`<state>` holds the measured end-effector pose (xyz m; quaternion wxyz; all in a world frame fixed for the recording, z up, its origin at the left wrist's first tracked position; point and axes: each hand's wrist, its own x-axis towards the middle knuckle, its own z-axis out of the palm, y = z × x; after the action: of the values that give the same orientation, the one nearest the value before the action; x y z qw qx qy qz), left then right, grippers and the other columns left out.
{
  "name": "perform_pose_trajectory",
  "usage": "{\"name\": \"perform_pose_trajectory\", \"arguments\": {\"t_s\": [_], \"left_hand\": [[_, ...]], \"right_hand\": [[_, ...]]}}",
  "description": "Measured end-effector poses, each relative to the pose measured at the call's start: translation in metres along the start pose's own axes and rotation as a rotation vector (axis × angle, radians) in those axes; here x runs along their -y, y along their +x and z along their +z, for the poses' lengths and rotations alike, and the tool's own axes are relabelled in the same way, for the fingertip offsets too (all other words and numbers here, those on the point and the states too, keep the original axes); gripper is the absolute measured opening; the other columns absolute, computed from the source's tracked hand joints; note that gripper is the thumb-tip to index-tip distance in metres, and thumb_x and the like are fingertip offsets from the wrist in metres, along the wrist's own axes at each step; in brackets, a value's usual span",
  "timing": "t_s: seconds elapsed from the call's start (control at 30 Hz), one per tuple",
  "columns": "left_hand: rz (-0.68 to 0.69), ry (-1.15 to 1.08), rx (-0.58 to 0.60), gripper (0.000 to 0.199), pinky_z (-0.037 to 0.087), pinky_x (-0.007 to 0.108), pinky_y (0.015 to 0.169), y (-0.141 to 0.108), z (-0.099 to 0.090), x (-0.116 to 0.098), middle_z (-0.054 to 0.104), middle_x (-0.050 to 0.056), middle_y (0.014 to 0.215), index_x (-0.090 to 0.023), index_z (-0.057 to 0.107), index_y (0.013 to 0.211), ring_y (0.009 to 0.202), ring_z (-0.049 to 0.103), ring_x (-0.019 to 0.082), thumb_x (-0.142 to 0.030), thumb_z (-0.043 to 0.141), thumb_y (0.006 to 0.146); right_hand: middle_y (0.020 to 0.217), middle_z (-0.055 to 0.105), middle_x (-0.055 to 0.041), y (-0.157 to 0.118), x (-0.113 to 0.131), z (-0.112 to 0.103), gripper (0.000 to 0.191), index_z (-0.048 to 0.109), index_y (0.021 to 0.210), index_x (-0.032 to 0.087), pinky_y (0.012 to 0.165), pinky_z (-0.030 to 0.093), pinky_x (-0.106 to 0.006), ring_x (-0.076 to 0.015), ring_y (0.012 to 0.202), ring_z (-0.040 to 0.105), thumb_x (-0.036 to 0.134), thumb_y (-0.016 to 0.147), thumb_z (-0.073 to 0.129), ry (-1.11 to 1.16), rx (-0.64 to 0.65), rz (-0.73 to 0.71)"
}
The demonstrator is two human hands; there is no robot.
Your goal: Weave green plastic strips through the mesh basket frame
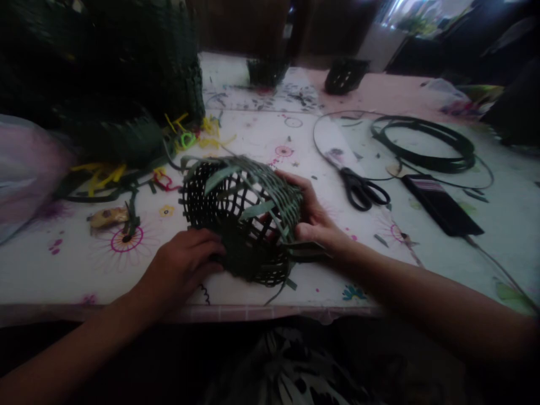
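A dark green woven basket [264, 185] lies tilted on its side near the table's front edge, its open mouth partly towards me. Loose strap ends stick out around its rim. My right hand [314, 216] is closed around the basket's right side, thumb in front and fingers behind. At the lower left of the basket, my left hand [188, 261] has its fingers bent over the rim, gripping it; the fingertips are partly hidden in the dark weave. A strip end hangs below the basket at the front.
Black scissors [363, 190], a coil of dark strap [424, 143] and a dark phone-like object [442, 203] with a cable lie on the right. Yellow ties [213, 129] and a large dark woven basket [181, 62] are at left. Small baskets [346, 76] stand at the back.
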<state>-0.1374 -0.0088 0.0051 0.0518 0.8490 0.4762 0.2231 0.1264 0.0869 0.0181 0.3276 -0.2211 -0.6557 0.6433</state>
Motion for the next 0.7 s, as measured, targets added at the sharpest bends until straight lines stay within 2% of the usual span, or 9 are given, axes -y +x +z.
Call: {"name": "perform_pose_trajectory", "arguments": {"t_s": [0.17,0.33,0.5,0.7], "left_hand": [[0.013,0.037,-0.037,0.019,0.055,0.034,0.081,-0.0028,0.0028,0.0004,0.070,0.007,0.105,-0.019,0.071,0.098,0.094,0.067,0.021,-0.031,0.056,0.096],[0.022,0.052,-0.055,0.020,0.056,0.034,0.081,-0.0040,0.0043,0.0017,0.070,0.007,0.105,-0.021,0.073,0.102,0.095,0.067,0.021,-0.031,0.057,0.095],[0.068,0.051,-0.087,0.020,0.055,0.032,0.080,-0.0025,0.0037,0.0038,0.072,0.005,0.102,-0.023,0.074,0.099,0.092,0.067,0.020,-0.033,0.058,0.095],[0.232,0.069,-0.121,0.017,0.054,0.033,0.086,-0.0011,0.0041,0.0091,0.073,0.004,0.104,-0.022,0.072,0.105,0.097,0.067,0.019,-0.024,0.060,0.094]], "right_hand": [[0.135,0.050,-0.0065,-0.0007,0.0025,0.0024,0.085,0.039,0.141,0.035,0.091,0.054,-0.048,-0.0299,0.123,0.053,0.057,0.069,0.077,0.127,-0.037,-0.032],[0.139,0.049,-0.0067,-0.0004,0.0017,0.0025,0.081,0.042,0.139,0.032,0.105,0.046,-0.049,-0.0292,0.129,0.049,0.048,0.068,0.078,0.172,-0.040,-0.041],[0.139,0.049,-0.0074,0.0007,-0.0004,0.0001,0.086,0.036,0.141,0.035,0.101,0.049,-0.050,-0.0300,0.128,0.049,0.052,0.068,0.078,0.161,-0.019,-0.021],[0.142,0.045,-0.0045,0.0014,-0.0047,-0.0024,0.082,0.033,0.142,0.038,0.103,0.047,-0.052,-0.0295,0.129,0.047,0.061,0.073,0.072,0.050,-0.013,-0.101]]}}
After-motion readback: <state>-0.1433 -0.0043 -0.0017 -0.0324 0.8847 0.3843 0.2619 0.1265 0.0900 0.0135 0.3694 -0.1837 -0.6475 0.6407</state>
